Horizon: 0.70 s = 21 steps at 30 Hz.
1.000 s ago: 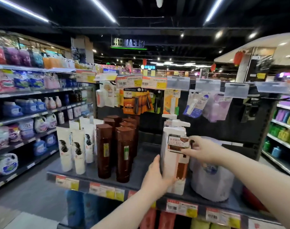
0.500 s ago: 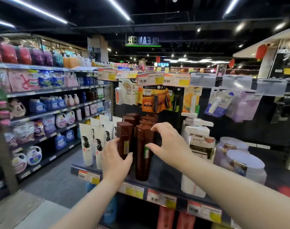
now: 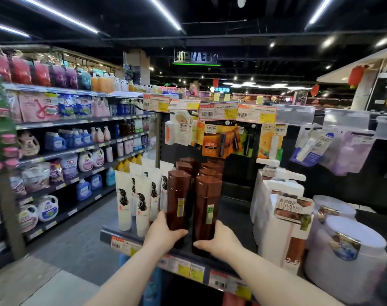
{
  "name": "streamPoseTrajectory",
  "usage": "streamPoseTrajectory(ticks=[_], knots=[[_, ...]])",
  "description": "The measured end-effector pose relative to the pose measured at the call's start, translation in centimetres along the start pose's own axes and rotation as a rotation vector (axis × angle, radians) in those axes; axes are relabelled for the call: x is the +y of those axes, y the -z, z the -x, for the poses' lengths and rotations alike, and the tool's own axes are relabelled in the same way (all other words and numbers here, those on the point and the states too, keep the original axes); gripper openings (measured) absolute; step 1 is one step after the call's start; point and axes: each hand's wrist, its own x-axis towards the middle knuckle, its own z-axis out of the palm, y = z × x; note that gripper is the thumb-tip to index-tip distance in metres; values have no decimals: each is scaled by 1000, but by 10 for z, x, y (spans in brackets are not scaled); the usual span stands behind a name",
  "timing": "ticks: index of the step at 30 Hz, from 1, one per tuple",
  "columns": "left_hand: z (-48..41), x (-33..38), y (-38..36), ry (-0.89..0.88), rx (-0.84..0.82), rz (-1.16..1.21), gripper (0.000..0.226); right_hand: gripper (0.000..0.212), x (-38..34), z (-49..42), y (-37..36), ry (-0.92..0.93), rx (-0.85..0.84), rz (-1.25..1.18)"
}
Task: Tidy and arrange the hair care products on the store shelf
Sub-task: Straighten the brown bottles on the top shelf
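Two rows of tall brown bottles stand on the dark shelf (image 3: 236,219). My left hand (image 3: 163,231) grips the base of the front left brown bottle (image 3: 178,195). My right hand (image 3: 219,240) grips the base of the front right brown bottle (image 3: 206,204). More brown bottles (image 3: 206,171) stand behind them. White tubes (image 3: 141,202) with a black hair picture stand upright to the left. A white pump bottle pack (image 3: 276,219) with a brown label stands to the right.
Large white tubs (image 3: 347,259) fill the shelf's right end. Packaged items (image 3: 219,140) hang on hooks above the shelf. Price tags (image 3: 188,268) line the front edge. A long detergent aisle shelf (image 3: 66,151) runs along the left, with grey floor (image 3: 77,244) between.
Both hands left the white pump bottle pack, moved left to the brown bottles and dropped to their bases, where each now grips a front bottle. The view shifted closer.
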Motion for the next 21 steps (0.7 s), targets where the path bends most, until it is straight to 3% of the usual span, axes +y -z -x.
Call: streamPoseTrajectory(ticks=[10,21], knots=[[0,-5,4,-31,-27,-50,66,58,2,-2,-5,-2,25,-36],[1,-10,2,-22,-54,-64,61,70,2,10,-3,-7,-22,-37]])
